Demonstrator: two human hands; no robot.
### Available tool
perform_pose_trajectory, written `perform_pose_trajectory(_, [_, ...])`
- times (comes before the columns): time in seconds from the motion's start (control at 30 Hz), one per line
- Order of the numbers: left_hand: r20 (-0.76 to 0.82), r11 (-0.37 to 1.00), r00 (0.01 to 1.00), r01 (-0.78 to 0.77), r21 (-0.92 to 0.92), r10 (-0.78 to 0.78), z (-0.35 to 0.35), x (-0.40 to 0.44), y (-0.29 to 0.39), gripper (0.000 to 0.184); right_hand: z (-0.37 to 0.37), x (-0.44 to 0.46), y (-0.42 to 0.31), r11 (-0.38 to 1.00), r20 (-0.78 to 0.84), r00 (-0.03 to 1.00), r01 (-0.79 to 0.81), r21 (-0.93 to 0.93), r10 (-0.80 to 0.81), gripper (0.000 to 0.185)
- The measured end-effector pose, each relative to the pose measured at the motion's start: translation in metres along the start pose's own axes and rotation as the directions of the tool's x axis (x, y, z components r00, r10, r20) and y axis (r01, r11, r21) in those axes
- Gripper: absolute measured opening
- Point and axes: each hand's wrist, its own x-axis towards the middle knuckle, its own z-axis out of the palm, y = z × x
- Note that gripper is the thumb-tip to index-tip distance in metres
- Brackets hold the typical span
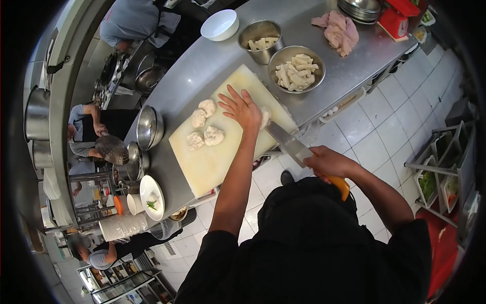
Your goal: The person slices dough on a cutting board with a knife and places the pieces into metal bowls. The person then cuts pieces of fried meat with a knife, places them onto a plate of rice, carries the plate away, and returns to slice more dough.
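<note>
My left hand is over the pale yellow cutting board, its fingers spread and nothing in them. Partly hidden behind that wrist is a whitish lump, and the tip of the knife is beside it. My right hand is wrapped round the knife, whose orange handle sticks out below the fist. Several pale, rough lumps lie on the board left of my left hand; I cannot tell what they are. Beyond the board, a steel bowl holds whitish cut strips.
A deep steel pot with more strips, a white bowl, a pink cloth and a red scale stand along the steel counter. Steel bowls and a white plate are at left. Other people work beyond.
</note>
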Motion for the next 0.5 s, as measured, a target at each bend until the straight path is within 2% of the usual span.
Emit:
perform_pose_trajectory(0.2, [-0.003, 1.0, 1.0, 0.0, -0.015, 0.0, 0.0, 0.004, -0.002, 0.065, 0.016, 0.018, 0.007, 0.999, -0.025, 0.999, 0.031, 0.008, -0.03, 0.025])
perform_pose_trajectory(0.3, [0.296, 0.965, 0.92, -0.259, -0.037, 0.258, -0.025, 0.016, -0.005, 0.061, 0.012, 0.021, 0.006, 0.999, -0.045, 0.998, 0.038, -0.027, -0.039, 0.025])
perform_pose_trajectory(0.33, [0.467, 0.919, 0.796, -0.378, -0.113, 0.385, -0.043, 0.024, 0.0, 0.062, 0.011, 0.022, 0.007, 0.999, -0.05, 0.998, 0.033, -0.033, -0.034, 0.024])
perform_pose_trajectory(0.4, [0.714, 0.785, 0.408, -0.528, -0.324, 0.569, -0.079, 0.037, 0.024, 0.066, 0.012, 0.022, 0.013, 0.999, -0.065, 0.997, 0.031, -0.039, -0.034, 0.024])
perform_pose_trajectory(0.5, [0.89, 0.525, 0.135, -0.842, -0.128, 0.435, -0.075, 0.048, 0.046, 0.069, 0.008, 0.026, 0.013, 0.992, -0.088, 0.994, 0.058, -0.108, -0.068, 0.024])
